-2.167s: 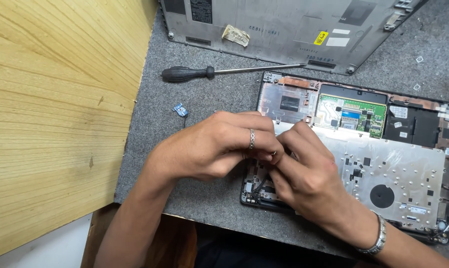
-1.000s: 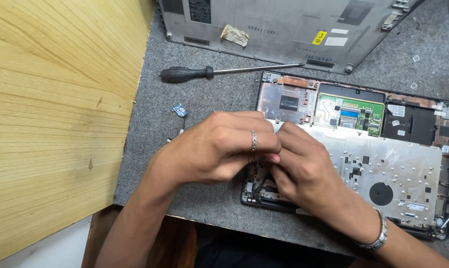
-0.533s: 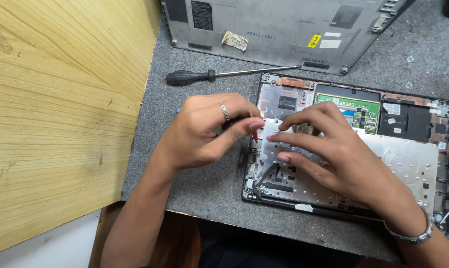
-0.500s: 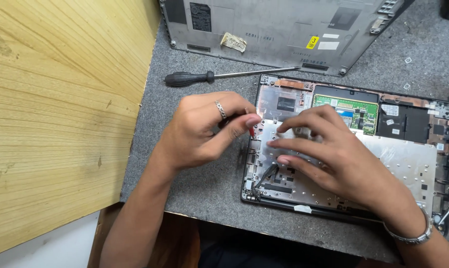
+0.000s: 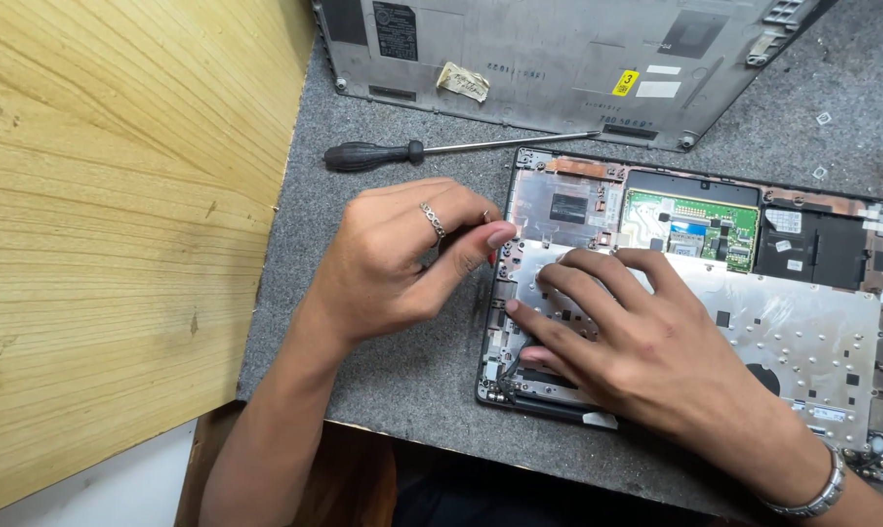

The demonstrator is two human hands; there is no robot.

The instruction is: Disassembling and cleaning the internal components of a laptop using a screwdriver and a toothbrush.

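The opened laptop [image 5: 695, 293] lay long-side across the worktop's [image 5: 383, 390] near edge. The right hand [image 5: 646, 346] pressed flat on its metal plate, fingers spread. Just left, the left hand [image 5: 402, 259] pinched narrow at the laptop's left edge; what it held I couldn't tell.

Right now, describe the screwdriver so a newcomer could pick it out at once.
Start at the grey mat that covers the bench beside the wooden panel. On it, a grey laptop cover lies at the far edge and an opened laptop base lies nearer. The screwdriver rests in the strip between them, past the left hand: the only loose tool there, with a black handle and a thin metal shaft.
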